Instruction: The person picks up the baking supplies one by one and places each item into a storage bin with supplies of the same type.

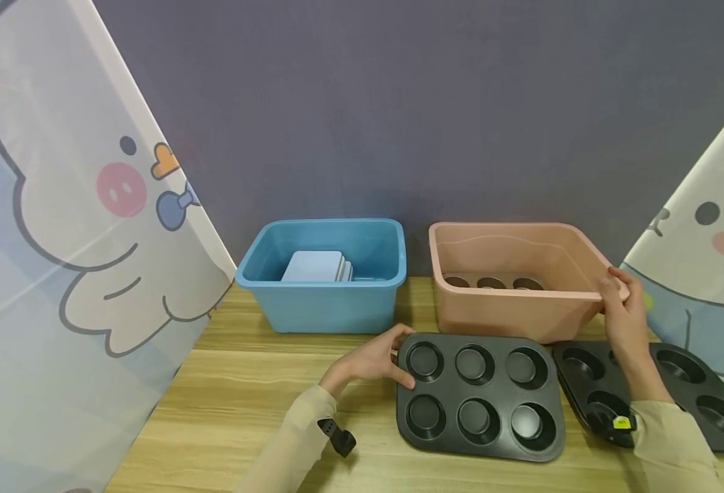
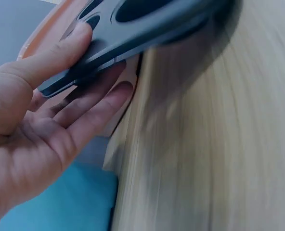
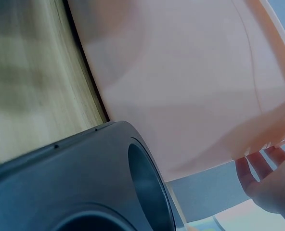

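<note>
My left hand [image 1: 377,356] grips a dark muffin tin [image 1: 448,397] by its left edge, in front of the bins. In the left wrist view, the thumb [image 2: 68,50] lies over the rim and the fingers reach under the tin, which is tilted up off the wooden table there. My right hand [image 1: 627,322] holds the front right corner of the pink bin's [image 1: 491,311] rim. Through the right wrist view, its fingers [image 3: 260,166] curl at the bin's edge. A second muffin tin [image 1: 639,356] lies partly under my right forearm. Round dark shapes [image 1: 491,282] show inside the pink bin.
To the left of the pink bin stands a blue bin [image 1: 327,308] with light blue box-like things [image 1: 314,266] in it. The wooden table [image 1: 214,411] runs up to a grey backdrop [image 1: 398,123]. Cartoon-printed sheets [image 1: 59,308] hang at both sides.
</note>
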The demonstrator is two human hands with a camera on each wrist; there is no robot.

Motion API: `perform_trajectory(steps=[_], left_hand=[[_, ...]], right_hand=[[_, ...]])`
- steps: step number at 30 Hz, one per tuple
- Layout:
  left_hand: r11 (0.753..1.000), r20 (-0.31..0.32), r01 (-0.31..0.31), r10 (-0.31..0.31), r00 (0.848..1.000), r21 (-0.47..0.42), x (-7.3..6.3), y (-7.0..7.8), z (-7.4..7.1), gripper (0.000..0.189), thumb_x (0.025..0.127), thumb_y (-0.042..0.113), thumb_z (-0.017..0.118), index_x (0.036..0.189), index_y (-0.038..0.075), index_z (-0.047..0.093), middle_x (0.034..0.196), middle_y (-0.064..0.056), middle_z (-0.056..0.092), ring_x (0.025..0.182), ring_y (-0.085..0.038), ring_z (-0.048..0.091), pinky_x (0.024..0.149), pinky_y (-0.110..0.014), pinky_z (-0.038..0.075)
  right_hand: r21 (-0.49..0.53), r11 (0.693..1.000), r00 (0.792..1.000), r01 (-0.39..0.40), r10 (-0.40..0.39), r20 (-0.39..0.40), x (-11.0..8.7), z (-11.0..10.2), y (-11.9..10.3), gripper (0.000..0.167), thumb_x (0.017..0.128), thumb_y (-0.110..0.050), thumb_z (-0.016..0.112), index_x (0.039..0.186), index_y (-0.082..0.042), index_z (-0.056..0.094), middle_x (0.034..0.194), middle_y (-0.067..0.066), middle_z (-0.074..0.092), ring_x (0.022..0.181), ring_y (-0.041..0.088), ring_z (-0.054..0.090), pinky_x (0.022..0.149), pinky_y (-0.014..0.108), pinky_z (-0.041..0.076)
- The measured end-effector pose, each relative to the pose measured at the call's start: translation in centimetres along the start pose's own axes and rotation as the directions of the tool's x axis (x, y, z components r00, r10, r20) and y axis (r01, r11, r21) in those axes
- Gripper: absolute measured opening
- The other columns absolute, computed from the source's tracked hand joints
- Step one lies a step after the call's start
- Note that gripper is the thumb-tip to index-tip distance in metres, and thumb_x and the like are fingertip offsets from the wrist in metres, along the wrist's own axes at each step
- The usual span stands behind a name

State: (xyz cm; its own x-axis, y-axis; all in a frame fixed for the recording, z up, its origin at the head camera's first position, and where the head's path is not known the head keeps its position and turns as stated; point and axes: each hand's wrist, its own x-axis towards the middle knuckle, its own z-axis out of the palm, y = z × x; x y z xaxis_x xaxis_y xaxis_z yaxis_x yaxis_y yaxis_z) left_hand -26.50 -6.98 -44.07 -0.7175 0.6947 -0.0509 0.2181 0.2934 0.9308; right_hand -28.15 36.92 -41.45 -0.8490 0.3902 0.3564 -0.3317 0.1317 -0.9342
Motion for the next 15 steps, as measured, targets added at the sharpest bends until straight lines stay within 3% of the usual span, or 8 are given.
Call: perform_trajectory(steps=[3, 9, 15], left_hand=[[1.0, -0.035, -0.02, 0.019, 0.999, -0.023, -0.03, -0.05, 0.16, 0.081, 0.077, 0.002, 0.084, 0.145, 0.02, 0.044, 0.128, -0.008, 0.062, 0.108, -0.014, 0.063, 0.083, -0.031, 0.056], [0.985, -0.09, 0.012, -0.028, 0.996, -0.173, -0.23, -0.09, 0.26, 0.079, 0.079, 0.003, 0.082, 0.145, 0.032, 0.049, 0.127, -0.009, 0.063, 0.075, -0.018, 0.07, 0.063, -0.054, 0.057], [0.951, -0.112, -0.004, -0.032, 0.993, -0.308, -0.6, 0.07, 0.05, 0.072, 0.082, 0.003, 0.079, 0.145, 0.027, 0.05, 0.129, -0.018, 0.062, 0.074, -0.018, 0.07, 0.055, -0.039, 0.058]], right_hand=[[-0.028, 1.0, 1.0, -0.003, 0.003, -0.005, 0.07, -0.17, 0.29, 0.036, 0.102, -0.02, 0.052, 0.138, -0.019, 0.045, 0.114, -0.012, 0.045, 0.09, -0.002, 0.051, 0.069, 0.005, 0.044], [-0.015, 1.0, 1.0, -0.008, 0.008, -0.011, -0.06, -0.08, -0.02, 0.037, 0.102, -0.019, 0.053, 0.138, -0.018, 0.045, 0.114, -0.012, 0.046, 0.09, -0.002, 0.051, 0.069, 0.005, 0.044], [0.005, 1.0, 1.0, -0.004, 0.004, -0.002, -0.19, 0.21, -0.66, 0.036, 0.102, -0.019, 0.053, 0.136, -0.018, 0.046, 0.113, -0.01, 0.046, 0.089, -0.001, 0.051, 0.068, 0.006, 0.045]])
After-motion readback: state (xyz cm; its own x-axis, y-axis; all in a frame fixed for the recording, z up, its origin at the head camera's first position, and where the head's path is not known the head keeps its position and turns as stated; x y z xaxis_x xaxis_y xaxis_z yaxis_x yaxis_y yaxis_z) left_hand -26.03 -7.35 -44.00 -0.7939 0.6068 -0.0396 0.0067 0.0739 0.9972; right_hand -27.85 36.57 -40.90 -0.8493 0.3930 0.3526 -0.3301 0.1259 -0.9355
